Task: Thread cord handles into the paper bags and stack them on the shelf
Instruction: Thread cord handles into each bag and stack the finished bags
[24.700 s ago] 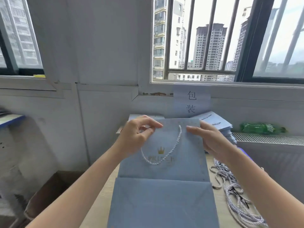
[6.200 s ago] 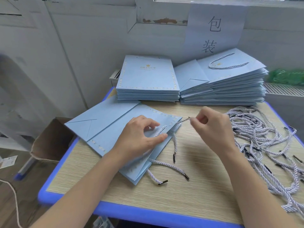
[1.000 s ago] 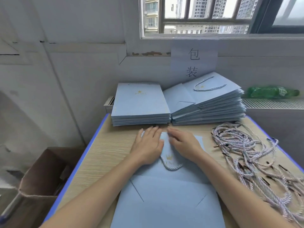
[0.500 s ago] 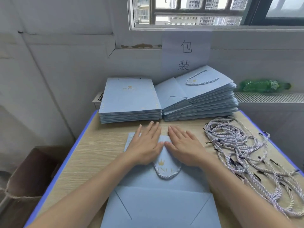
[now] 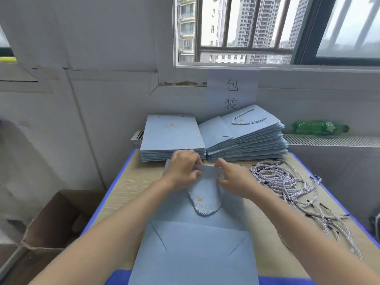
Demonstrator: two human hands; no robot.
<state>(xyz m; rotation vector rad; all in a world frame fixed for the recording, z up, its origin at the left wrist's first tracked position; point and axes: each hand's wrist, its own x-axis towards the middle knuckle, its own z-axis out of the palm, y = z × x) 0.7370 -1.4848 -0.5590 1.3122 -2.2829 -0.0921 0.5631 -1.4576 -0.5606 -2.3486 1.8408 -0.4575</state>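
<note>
A flat light-blue paper bag lies on the table in front of me, its folded bottom towards me. A white twisted cord handle loops down over the gold crown print. My left hand and my right hand both pinch the bag's top edge, and that edge is lifted slightly off the table. Behind them stand two stacks: plain bags on the left and bags with handles on the right.
A heap of loose white cords covers the right side of the table, whose rim is blue. An open cardboard box sits on the floor to the left. A green bottle lies on the radiator ledge.
Both hands lay flat on the bag's top half half a second ago; now their fingers have curled round the top edge and raised it. The view has tilted up a little.
</note>
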